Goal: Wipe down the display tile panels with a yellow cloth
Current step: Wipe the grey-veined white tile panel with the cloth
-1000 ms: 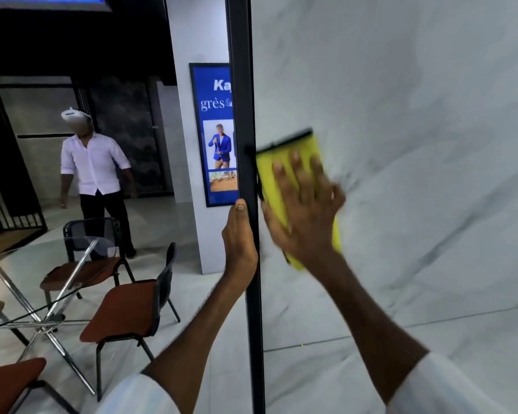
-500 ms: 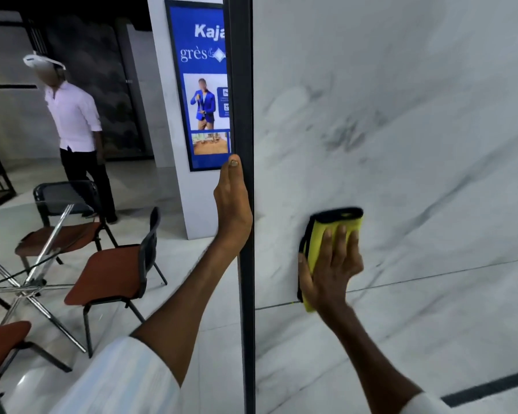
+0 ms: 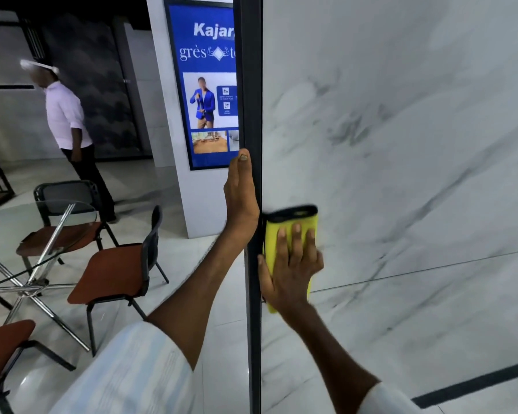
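A tall white marble display tile panel (image 3: 401,144) fills the right side, edged on its left by a black frame (image 3: 251,85). My right hand (image 3: 292,273) presses a folded yellow cloth (image 3: 274,237) with a black border flat against the panel, fingers straight and pointing up, right beside the frame. My left hand (image 3: 240,198) holds the frame's outer edge at about the same height. Its thumb lies along the frame and its fingers are hidden behind the edge.
A person in a white shirt (image 3: 66,115) walks at the far left. Red-seated chairs (image 3: 114,270) and a glass table (image 3: 27,234) stand on the glossy floor to the left. A blue poster (image 3: 207,85) hangs on a white pillar behind the frame.
My right hand slid the cloth down the panel, then left until it reached the frame. My left hand kept its hold on the frame edge. The person at the left walked on.
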Tool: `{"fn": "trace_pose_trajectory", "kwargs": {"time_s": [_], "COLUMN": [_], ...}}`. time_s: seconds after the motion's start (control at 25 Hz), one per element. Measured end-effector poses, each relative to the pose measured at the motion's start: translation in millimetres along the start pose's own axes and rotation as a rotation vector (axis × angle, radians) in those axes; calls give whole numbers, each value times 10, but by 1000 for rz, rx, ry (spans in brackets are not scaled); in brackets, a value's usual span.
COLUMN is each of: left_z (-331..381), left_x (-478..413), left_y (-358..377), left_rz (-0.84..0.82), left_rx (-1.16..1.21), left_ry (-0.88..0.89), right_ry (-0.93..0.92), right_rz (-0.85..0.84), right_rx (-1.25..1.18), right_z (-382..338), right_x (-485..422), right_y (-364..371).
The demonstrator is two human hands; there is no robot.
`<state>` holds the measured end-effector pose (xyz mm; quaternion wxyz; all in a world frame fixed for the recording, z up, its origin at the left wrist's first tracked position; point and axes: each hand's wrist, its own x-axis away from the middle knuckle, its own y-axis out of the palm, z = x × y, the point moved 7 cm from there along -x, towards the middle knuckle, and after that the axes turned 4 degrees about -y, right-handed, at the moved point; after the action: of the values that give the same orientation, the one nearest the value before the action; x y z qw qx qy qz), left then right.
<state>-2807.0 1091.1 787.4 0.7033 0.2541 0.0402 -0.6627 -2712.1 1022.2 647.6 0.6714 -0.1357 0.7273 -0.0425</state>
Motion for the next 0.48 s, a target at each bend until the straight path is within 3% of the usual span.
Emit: {"fn": "trace_pose_trajectory", "kwargs": {"time_s": [0.2,0.32,0.48], "left_z": [-375,-755,-1607], "left_x": [209,458,740], "left_y": [-173,-361,-617], "left_rz": [-25,-21,86], "left_rx": [-95,-161,-135], "left_ry": [-105,-194,-350], "right_ry": [-117,-24,-11], "right_rz": [-19,34,20], "right_rx": [-11,0,-56], "right_z": [325,751,985], "right_x": [-153,-360,37], "right_y": [-107,-212,-95]}}
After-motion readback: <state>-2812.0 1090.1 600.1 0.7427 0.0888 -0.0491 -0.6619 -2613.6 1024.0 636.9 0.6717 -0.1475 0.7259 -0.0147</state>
